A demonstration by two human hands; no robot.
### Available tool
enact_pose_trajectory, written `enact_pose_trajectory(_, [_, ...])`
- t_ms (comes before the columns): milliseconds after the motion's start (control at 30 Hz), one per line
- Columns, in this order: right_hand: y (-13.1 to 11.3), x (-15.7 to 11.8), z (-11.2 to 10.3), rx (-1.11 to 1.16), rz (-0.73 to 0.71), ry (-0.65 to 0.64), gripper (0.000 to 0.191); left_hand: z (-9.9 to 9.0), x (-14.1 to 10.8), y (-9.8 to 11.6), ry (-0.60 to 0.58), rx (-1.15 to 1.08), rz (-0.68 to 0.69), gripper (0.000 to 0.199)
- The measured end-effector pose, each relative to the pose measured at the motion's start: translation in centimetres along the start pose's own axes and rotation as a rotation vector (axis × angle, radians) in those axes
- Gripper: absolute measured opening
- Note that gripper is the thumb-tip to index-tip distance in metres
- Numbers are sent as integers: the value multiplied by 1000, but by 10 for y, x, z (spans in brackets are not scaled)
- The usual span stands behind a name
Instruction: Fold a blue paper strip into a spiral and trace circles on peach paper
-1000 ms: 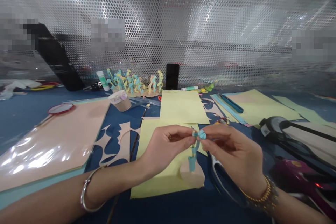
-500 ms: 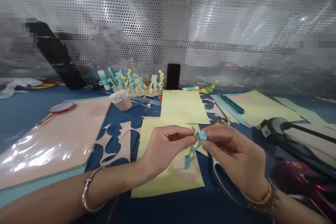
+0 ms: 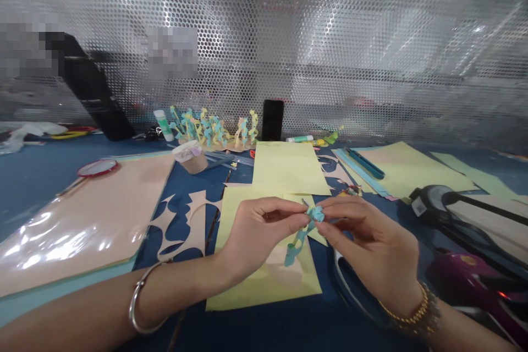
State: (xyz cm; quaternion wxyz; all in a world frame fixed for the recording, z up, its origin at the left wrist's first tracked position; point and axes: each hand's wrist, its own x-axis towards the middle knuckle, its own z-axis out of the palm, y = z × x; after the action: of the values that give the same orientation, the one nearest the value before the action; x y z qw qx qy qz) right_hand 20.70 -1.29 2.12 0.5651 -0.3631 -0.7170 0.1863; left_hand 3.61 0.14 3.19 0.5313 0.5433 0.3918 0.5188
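Note:
Between my two hands is a small blue paper flower (image 3: 317, 213) with a twisted blue and yellow paper strip (image 3: 292, 253) hanging below it. My left hand (image 3: 264, 231) pinches its left side between thumb and fingers, near a thin dark stem tip. My right hand (image 3: 367, 242) pinches the flower's right side with thumb and fingertips. Beneath them lies a yellow paper sheet (image 3: 231, 286) with a pale pink paper circle (image 3: 284, 272) on it, partly hidden by the strip and my left hand.
Several curled paper flowers (image 3: 206, 126) stand at the back beside a glue stick (image 3: 164, 125). A small cup (image 3: 190, 157), a phone (image 3: 273, 120) and cut paper scraps (image 3: 196, 225) are around the middle. At right lie a purple glue gun (image 3: 466, 280), scissors (image 3: 350, 286) and a utility knife (image 3: 365, 163).
The hanging paper strip has swung a little to the left. The flower has turned slightly between my fingertips; both hands stay nearly in place.

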Motion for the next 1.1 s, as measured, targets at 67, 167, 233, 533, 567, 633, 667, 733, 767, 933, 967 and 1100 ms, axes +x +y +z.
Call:
enact_pose_trajectory(67, [-1,0,0,0,2,-4,24,0,0,1,9,11,-3,10])
enact_pose_trajectory(167, [-2,0,-1,-3,13,-5,23,0,0,1,21,24,-9,10])
enact_pose_trajectory(233, [-2,-1,-1,-2,16,-4,22,0,0,1,19,29,-9,11])
enact_pose_trajectory(533, [-1,1,0,-13,8,-5,24,0,-1,0,12,20,-21,10])
enact_pose_trajectory(567, [-1,1,0,-10,2,-4,24,0,-1,0,12,19,-19,10])
enact_pose_trajectory(633, [0,1,1,-2,-2,-3,24,1,-1,1,12,21,-17,9])
enact_pose_trajectory(667, [0,1,1,1,1,-3,24,1,-1,1,11,23,-17,9])
enact_pose_trajectory(733, [0,1,1,3,9,-4,24,1,-1,2,12,28,-22,9])
enact_pose_trajectory(767, [0,1,0,3,13,-5,25,1,-1,2,13,30,-27,8])
enact_pose_trajectory(933, [-1,1,1,3,2,-2,25,1,-2,4,11,29,-33,7])
enact_pose_trajectory(967, [-2,1,1,2,2,-1,24,1,-2,4,14,29,-32,7])
enact_pose_trajectory(1100, [-2,1,1,-3,-1,-4,24,1,-2,2,5,16,-9,7])
